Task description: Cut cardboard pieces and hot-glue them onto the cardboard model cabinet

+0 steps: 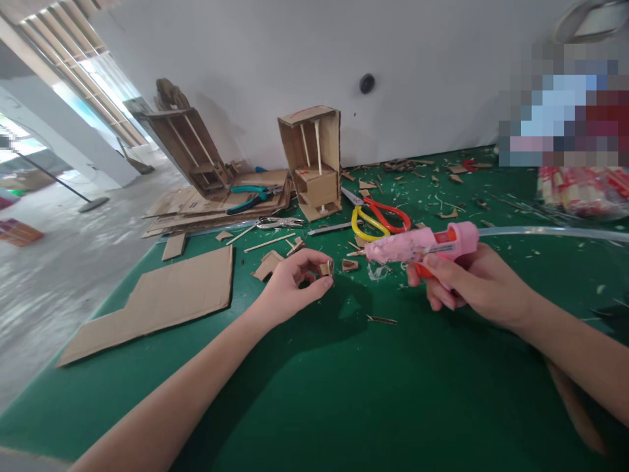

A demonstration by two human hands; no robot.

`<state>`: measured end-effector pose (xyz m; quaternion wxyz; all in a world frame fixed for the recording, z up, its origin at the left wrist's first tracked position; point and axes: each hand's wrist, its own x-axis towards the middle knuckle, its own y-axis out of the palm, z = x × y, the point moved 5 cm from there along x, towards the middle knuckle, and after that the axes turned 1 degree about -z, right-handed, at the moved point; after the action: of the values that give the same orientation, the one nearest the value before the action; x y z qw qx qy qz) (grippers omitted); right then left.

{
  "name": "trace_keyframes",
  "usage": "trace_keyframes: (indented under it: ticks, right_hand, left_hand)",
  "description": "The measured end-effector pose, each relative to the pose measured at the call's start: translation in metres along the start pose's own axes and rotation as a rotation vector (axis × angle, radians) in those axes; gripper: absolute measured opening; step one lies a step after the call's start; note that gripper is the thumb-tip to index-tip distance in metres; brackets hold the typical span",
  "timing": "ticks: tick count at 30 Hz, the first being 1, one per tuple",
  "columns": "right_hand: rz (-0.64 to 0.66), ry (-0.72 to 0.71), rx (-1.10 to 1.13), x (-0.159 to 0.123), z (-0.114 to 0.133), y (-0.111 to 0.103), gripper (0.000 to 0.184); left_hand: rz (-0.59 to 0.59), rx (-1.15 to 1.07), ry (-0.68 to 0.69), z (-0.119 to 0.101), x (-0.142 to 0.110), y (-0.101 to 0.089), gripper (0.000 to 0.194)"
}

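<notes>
My left hand (299, 285) pinches a small piece of cardboard (326, 269) between thumb and fingers, just above the green table. In my right hand (472, 282) is a pink hot glue gun (407, 246), its nozzle pointing left toward the cardboard piece but apart from it. A long clear glue stick (550, 233) runs out of the gun's back. Dried glue strands hang under its front. A small cardboard scrap (350, 265) lies on the table between the hands. Behind the gun rest scissors (376, 219) with one red and one yellow handle.
Two cardboard boxes with sticks inside, one upright (314, 164) and one leaning (189, 151), stand by the wall. Blue-handled pliers (250, 196), metal pliers (280, 222) and stacked cardboard (196, 208) lie nearby. A large cut cardboard sheet (177, 288) is at left; scraps litter the back right.
</notes>
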<state>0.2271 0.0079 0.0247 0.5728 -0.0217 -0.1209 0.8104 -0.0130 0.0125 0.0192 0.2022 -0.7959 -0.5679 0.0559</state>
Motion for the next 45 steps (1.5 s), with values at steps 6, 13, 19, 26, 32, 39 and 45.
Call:
trace_keyframes:
  ticks: [6, 13, 19, 26, 32, 39, 45]
  right_hand:
    - [0.046, 0.044, -0.285, -0.006, -0.004, 0.007, 0.045]
    - [0.023, 0.021, -0.327, -0.006, -0.002, 0.007, 0.043]
    - [0.054, 0.047, -0.393, -0.007, 0.003, 0.01, 0.043]
    - [0.052, 0.045, -0.413, -0.009, 0.003, 0.007, 0.04]
    - [0.074, 0.053, -0.419, -0.007, 0.003, 0.009, 0.037]
    - [0.038, 0.05, -0.45, -0.007, 0.002, 0.006, 0.043]
    - [0.093, 0.02, -0.44, -0.008, 0.008, 0.01, 0.041]
  left_hand:
    - [0.011, -0.033, 0.062, -0.004, -0.001, 0.005, 0.036]
    - [0.043, 0.06, 0.059, -0.002, -0.002, 0.005, 0.031]
    - [0.042, 0.071, 0.048, -0.005, -0.001, 0.005, 0.026]
    - [0.044, 0.063, 0.043, -0.003, -0.001, 0.006, 0.025]
    - [0.042, 0.071, 0.038, -0.004, -0.002, 0.005, 0.026]
    - [0.044, 0.048, 0.037, -0.003, -0.002, 0.007, 0.027]
    - [0.035, 0.03, 0.05, -0.001, -0.001, 0.006, 0.03]
